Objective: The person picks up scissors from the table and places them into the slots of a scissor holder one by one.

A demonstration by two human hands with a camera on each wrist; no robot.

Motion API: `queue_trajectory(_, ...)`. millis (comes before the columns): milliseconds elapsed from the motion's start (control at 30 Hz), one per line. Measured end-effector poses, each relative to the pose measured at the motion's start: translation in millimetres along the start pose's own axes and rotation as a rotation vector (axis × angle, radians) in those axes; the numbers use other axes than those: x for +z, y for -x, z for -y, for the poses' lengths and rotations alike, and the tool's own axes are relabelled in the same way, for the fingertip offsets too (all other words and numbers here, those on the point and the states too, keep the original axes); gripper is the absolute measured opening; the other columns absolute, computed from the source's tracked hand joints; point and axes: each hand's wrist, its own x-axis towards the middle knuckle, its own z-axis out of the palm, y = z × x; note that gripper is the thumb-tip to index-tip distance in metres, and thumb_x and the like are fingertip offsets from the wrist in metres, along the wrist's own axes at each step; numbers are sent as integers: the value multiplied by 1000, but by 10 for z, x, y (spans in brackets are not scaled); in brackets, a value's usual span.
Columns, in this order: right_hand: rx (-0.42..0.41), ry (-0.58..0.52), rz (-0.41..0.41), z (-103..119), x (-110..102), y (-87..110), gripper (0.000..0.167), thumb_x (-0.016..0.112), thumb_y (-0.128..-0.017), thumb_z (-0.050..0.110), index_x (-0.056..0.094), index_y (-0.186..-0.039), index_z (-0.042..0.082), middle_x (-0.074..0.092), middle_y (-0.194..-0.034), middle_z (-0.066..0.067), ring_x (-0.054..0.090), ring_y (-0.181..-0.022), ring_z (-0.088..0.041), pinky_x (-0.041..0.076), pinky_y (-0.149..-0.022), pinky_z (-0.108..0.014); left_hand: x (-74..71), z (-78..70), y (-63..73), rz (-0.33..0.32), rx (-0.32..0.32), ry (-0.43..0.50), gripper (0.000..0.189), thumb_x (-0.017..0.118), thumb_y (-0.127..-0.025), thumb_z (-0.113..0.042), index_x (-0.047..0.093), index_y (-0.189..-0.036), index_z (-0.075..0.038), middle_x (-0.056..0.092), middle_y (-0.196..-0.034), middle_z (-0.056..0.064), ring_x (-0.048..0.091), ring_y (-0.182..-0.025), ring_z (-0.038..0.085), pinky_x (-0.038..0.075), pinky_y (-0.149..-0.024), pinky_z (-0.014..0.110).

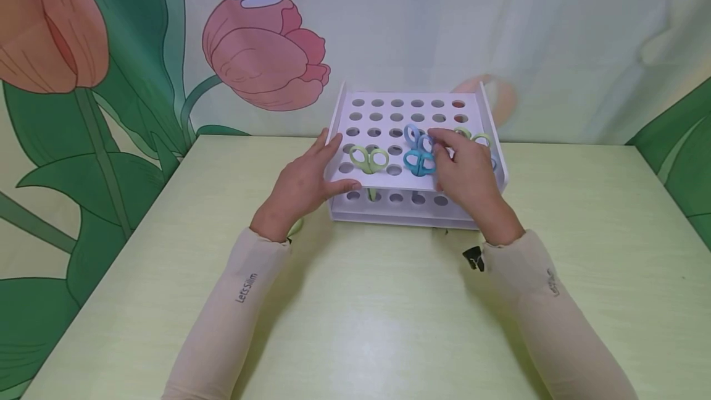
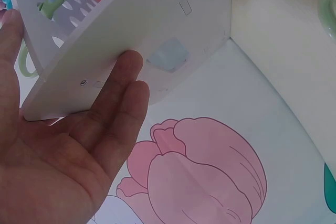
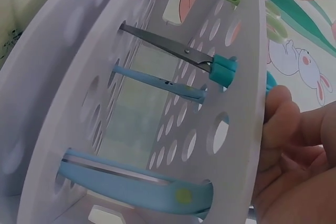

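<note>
A white two-tier rack with rows of round holes stands on the table. My left hand rests on its left side, fingers straight along the side panel and thumb at the top's front edge. My right hand pinches a handle loop of light blue scissors, whose blades are down in the rack. Teal scissors stand just in front, their metal blades passing through both tiers. Green scissors stand at the left; more green scissors and blue scissors are at the right, partly hidden by my hand.
A light green ring-shaped thing lies on the table by my left wrist, mostly hidden. A black clip is at the right sleeve's cuff. Behind the rack hangs a cloth printed with flowers.
</note>
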Motion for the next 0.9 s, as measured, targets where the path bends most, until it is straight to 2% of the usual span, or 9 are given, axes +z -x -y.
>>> queue_trajectory(133, 15, -12, 9, 6, -8, 9, 38, 50, -104, 15, 62, -140, 10, 69, -110, -13, 60, -48, -20, 41, -60, -34, 6, 2, -4, 1, -1, 1, 102, 74, -86, -57, 21, -162, -15, 8, -168, 10, 34, -145, 35, 37, -109, 48)
queue_trajectory(333, 24, -22, 12, 50, -63, 34, 38, 51, -105, 20, 62, -141, 13, 67, -83, -12, 60, -51, -20, 42, -52, -28, 6, 10, -11, -2, 7, -4, 102, 73, -86, -57, 21, -162, -15, 8, -168, 10, 36, -143, 35, 39, -107, 48)
queue_trajectory(367, 13, -16, 5, 55, -74, 37, 38, 51, -104, 21, 63, -140, 13, 65, -75, -11, 60, -51, -20, 42, -51, -28, 6, 9, -12, -2, 8, -4, 102, 73, -86, -57, 21, -162, -15, 8, -168, 10, 37, -143, 35, 39, -107, 48)
queue_trajectory(500, -47, -23, -29, 73, -121, 61, 37, 53, -103, 21, 65, -137, 12, 66, -67, -10, 59, -48, -17, 38, -47, -27, 4, 9, -11, 0, 8, -4, 101, 73, -86, -58, 21, -163, -15, 8, -168, 10, 38, -143, 35, 40, -106, 49)
queue_trajectory(567, -79, -39, -46, 87, -148, 77, 36, 54, -103, 20, 66, -135, 10, 71, -75, -12, 58, -47, -16, 37, -46, -26, 4, 8, -12, 1, 6, -5, 101, 73, -86, -58, 21, -163, -15, 7, -168, 10, 38, -142, 36, 40, -106, 49)
queue_trajectory(667, -123, -56, -75, 110, -186, 100, 34, 55, -103, 18, 67, -133, 8, 72, -108, -15, 57, -48, -16, 37, -46, -25, 7, 7, -12, 1, 1, -6, 102, 73, -86, -58, 21, -163, -16, 7, -168, 9, 37, -143, 35, 39, -106, 49)
queue_trajectory(733, -147, -55, -98, 119, -206, 110, 33, 56, -103, 16, 68, -132, 9, 70, -117, -13, 55, -48, -16, 37, -46, -24, 10, 5, -11, 1, -1, -9, 102, 73, -86, -58, 21, -163, -16, 7, -168, 9, 36, -144, 35, 40, -106, 49)
queue_trajectory(767, -155, -54, -112, 122, -217, 116, 32, 55, -103, 16, 69, -131, 9, 70, -116, -12, 54, -49, -16, 37, -46, -24, 12, 5, -11, 1, -2, -9, 102, 74, -86, -57, 21, -163, -16, 7, -168, 9, 36, -144, 35, 40, -106, 48)
queue_trajectory(900, -200, -71, -188, 121, -266, 121, 28, 56, -101, 11, 73, -124, 7, 73, -92, -9, 53, -52, -11, 36, -48, -23, 16, 9, -8, 0, -1, -11, 102, 73, -86, -58, 21, -163, -16, 7, -168, 9, 36, -144, 35, 40, -106, 48)
